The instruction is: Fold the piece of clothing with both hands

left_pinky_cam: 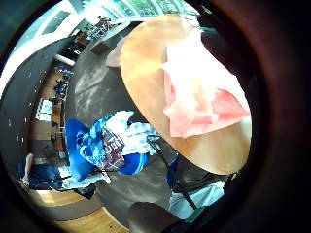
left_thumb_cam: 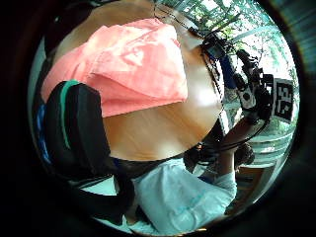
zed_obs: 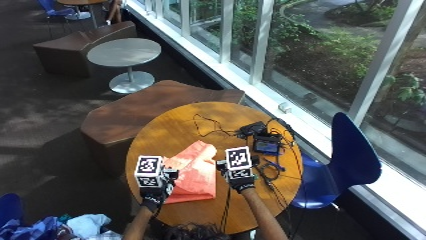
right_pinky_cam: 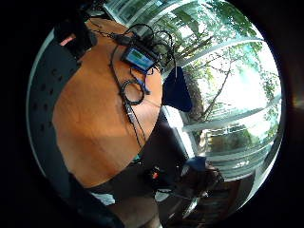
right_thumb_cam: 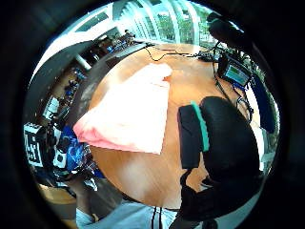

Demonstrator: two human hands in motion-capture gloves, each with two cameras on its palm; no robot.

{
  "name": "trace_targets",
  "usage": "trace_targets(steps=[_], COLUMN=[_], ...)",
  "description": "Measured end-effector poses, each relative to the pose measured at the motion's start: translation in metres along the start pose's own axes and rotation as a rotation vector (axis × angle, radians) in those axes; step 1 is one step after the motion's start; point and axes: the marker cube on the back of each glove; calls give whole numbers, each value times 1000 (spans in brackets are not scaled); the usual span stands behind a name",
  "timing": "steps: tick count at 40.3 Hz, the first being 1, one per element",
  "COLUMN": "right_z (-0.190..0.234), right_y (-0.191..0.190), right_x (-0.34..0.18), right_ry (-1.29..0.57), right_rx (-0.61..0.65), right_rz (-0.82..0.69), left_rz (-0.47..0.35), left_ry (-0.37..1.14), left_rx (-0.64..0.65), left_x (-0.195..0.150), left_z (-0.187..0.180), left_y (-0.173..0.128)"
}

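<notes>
Clothing (zed_obs: 195, 171), salmon-pink, lies folded and rumpled on round table (zed_obs: 173, 132)

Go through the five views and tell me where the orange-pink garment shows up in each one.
Outside view: the garment lies on the round wooden table between the left hand and right hand.
Left little finger view: on the table.
Left thumb view: on the table.
Right little finger view: not in it.
Right thumb view: on the table.
Shared landmark: the round wooden table.

I wore black gloves on my left hand (zed_obs: 154, 192) and right hand (zed_obs: 240, 181), green trim at the cuffs, plus a white shirt (left_thumb_cam: 182, 197).
</notes>
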Motion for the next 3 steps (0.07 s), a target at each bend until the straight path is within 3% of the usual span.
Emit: trace_targets(steps=[3], right_z=[-2], right_y=[0], right_x=[-3], right_ry=[-36], right_rx=[20], right_rz=[10], left_rz=[-2], left_ry=[3], left_rx=[-2], left_x=[-1], left_z=[2], left_y=[0])
